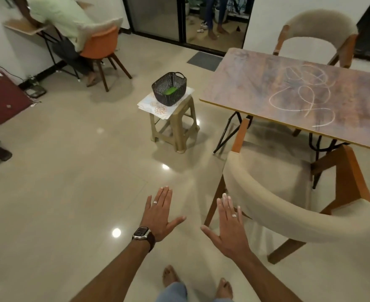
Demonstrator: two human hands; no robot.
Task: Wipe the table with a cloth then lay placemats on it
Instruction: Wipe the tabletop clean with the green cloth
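A: How are the hands held?

B: The left hand [160, 214] and the right hand [228, 225] are both held out flat, backs up, with the fingers straight and spread a little. Nothing is held in either one. A watch [142, 233] is worn on the left wrist.

A: Where is the cloth to be found?

B: A stool [175, 123] is used here as the marker. On the stool a dark basket [169, 88] is set, and a green thing [171, 90], likely the cloth, is seen inside it. Under the basket, flat patterned sheets [155, 105] are laid; these are judged to be the placemats.

A: Which way is the stool from the hands?

B: It is seen straight ahead, well apart from both hands, with bare floor [75, 182] between. The left hand is pointed almost right at it, so the left hand is judged a bit nearer.

A: And the table?

B: The table [256, 88] is placed just to the right of the stool. White scribbles [304, 92] are drawn on its top, so no wiping is done yet. Its long side is stretched away to the right. A chair [277, 192] is tucked at its near side, close by the right hand.

A: What is needed next?

B: Steps toward the stool are likely needed, so the cloth can be reached.
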